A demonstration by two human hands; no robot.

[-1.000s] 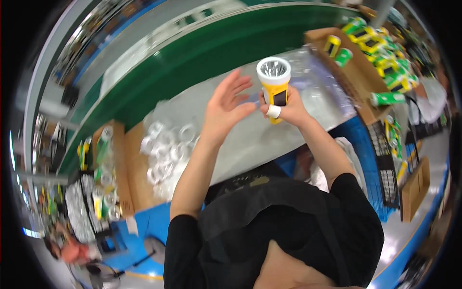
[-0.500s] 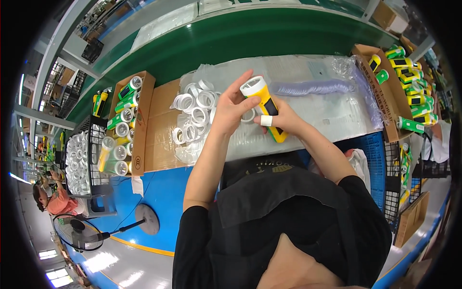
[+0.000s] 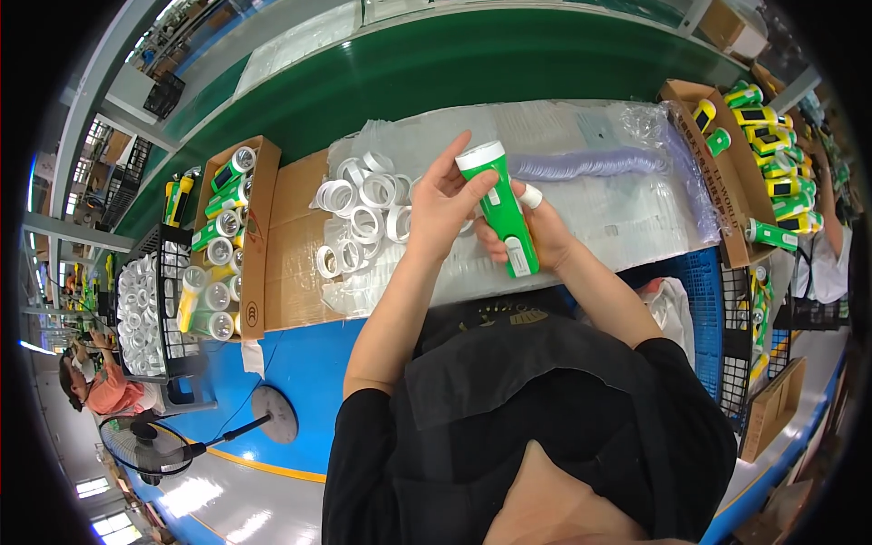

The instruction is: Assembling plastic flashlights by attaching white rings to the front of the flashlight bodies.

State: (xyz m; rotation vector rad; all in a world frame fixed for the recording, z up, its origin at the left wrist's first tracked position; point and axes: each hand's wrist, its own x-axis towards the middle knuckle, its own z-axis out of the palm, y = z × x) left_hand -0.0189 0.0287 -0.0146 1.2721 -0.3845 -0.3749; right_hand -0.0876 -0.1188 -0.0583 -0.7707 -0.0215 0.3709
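A flashlight with a white head ring and a green side facing up is held between both hands over the table. My left hand grips it just below the head, thumb across the body and index finger raised beside the ring. My right hand wraps the lower body from the right; a white wrapping covers one of its digits. Left of my hands, several loose white rings lie in a pile on a sheet of clear plastic.
On the left stands a cardboard box of flashlights, beside a black crate of white rings. Another box with more flashlights is at the right. A row of clear purplish film lies behind my hands. A floor fan stands lower left.
The flashlight has been turned about its length: its yellow side with a dark panel faced up before, now the green side does. Both hands stay on it.
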